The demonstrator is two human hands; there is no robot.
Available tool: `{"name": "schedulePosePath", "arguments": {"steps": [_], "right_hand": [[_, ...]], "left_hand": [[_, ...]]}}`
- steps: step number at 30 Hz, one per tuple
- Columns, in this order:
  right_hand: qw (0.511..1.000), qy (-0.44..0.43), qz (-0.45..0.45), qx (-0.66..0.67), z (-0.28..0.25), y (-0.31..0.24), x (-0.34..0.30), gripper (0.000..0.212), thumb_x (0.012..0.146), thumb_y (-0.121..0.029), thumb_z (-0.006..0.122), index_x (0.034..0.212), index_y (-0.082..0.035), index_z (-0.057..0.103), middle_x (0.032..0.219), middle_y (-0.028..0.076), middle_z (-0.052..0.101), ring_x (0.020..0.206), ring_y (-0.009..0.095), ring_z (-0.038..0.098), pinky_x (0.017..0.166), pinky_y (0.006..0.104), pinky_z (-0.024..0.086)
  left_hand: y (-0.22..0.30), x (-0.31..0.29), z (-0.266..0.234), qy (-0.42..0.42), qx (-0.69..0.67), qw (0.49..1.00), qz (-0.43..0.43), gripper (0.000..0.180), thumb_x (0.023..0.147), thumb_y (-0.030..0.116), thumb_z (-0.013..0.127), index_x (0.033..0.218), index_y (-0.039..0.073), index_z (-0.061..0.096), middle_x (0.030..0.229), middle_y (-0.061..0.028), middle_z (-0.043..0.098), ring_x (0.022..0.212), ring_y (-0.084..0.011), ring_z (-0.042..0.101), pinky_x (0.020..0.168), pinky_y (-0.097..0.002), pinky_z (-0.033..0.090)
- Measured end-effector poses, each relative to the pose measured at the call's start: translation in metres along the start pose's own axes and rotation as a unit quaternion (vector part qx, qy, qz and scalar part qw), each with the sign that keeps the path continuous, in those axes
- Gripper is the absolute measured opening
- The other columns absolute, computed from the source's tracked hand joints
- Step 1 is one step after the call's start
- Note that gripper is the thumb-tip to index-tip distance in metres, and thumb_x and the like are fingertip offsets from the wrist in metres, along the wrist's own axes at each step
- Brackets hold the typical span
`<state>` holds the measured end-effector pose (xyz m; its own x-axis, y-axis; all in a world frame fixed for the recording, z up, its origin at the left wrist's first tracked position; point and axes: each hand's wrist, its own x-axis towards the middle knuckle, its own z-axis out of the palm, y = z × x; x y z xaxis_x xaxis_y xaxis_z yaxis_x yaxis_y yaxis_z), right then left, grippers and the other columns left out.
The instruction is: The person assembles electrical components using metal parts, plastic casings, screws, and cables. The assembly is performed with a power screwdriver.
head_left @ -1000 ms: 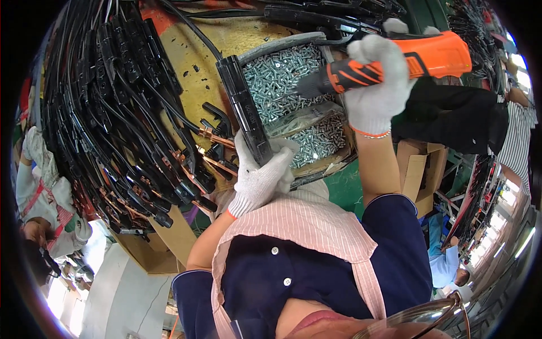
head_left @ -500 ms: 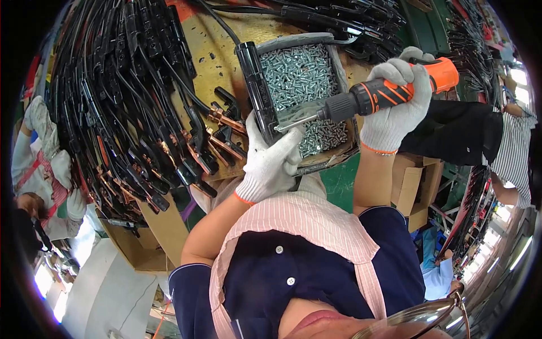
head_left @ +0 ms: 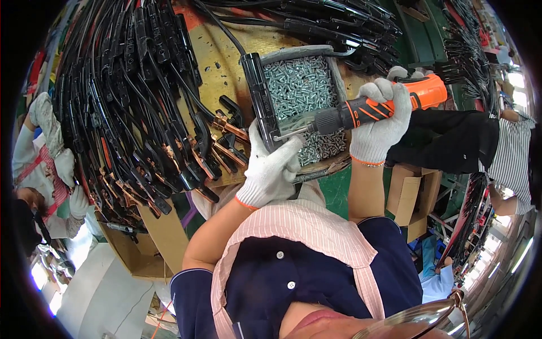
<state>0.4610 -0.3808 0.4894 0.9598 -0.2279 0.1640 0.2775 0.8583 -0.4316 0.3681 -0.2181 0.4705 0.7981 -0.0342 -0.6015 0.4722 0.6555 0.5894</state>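
Observation:
My gloved left hand (head_left: 272,165) is closed round the lower end of a black tubular handle (head_left: 259,90), which stands nearly upright with a black cable running from its top. In my gloved right hand (head_left: 381,127) is an orange and black electric screwdriver (head_left: 361,112), fingers wrapped round its body. Its thin metal bit points left and its tip meets the handle's side near my left thumb. Whether a screw sits at the tip I cannot make out. Behind the bit lies a tray (head_left: 340,85) of loose silvery screws (head_left: 299,85).
Many black cables with handles and copper-coloured clamp parts (head_left: 226,148) are heaped on the yellow worktop (head_left: 217,42) at left. More black handles (head_left: 344,28) lie at the back. Cardboard boxes (head_left: 403,195) stand below the bench. Other people are at left and right.
My right hand and the screwdriver have moved left, nearer the handle, with the bit tip still at its side. The whole view has shifted slightly. My left hand keeps its grip.

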Motion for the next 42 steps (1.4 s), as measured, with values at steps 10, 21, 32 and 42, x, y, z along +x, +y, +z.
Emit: {"name": "schedulePosePath", "arguments": {"steps": [10,21,32,42], "right_hand": [[0.995,-0.079,-0.034,-0.051,0.035,-0.010,-0.015,0.041,0.091,0.001,0.054,0.127,-0.012,0.042,0.102,0.005,0.055,0.063,0.010,0.042,0.062,0.0280,0.041],[0.952,-0.160,-0.065,-0.251,0.078,-0.007,-0.044,0.050,0.085,0.001,0.059,0.129,-0.011,0.038,0.074,0.009,0.056,0.059,0.016,0.049,0.057,0.0328,0.044],[0.942,-0.135,-0.087,-0.294,0.083,0.010,-0.037,0.044,0.080,0.005,0.058,0.120,-0.007,0.043,0.071,0.007,0.053,0.057,0.015,0.050,0.056,0.0320,0.047],[0.952,-0.121,-0.087,-0.268,0.075,-0.004,-0.032,0.083,0.076,0.015,0.052,0.141,-0.028,0.024,0.113,0.006,0.050,0.058,0.013,0.048,0.052,0.0301,0.042]], "left_hand": [[0.000,0.003,0.005,-0.001,0.026,1.000,0.006,0.050,0.086,0.001,0.064,0.123,0.009,0.032,0.076,-0.0066,0.056,0.045,-0.0109,0.049,0.034,-0.0236,0.033],[-0.011,0.003,0.000,0.019,-0.010,1.000,0.020,0.075,0.083,0.003,0.067,0.140,0.010,0.019,0.094,-0.0060,0.057,0.057,-0.0092,0.051,0.044,-0.0231,0.041],[-0.006,0.007,-0.004,0.013,0.050,0.998,0.037,0.074,0.088,0.003,0.059,0.145,0.012,0.013,0.087,-0.0048,0.055,0.049,-0.0090,0.047,0.039,-0.0229,0.037],[-0.004,-0.003,-0.001,0.009,0.082,0.997,0.009,0.075,0.083,0.007,0.062,0.141,0.011,0.015,0.083,-0.0060,0.054,0.048,-0.0095,0.048,0.038,-0.0226,0.037]]}}
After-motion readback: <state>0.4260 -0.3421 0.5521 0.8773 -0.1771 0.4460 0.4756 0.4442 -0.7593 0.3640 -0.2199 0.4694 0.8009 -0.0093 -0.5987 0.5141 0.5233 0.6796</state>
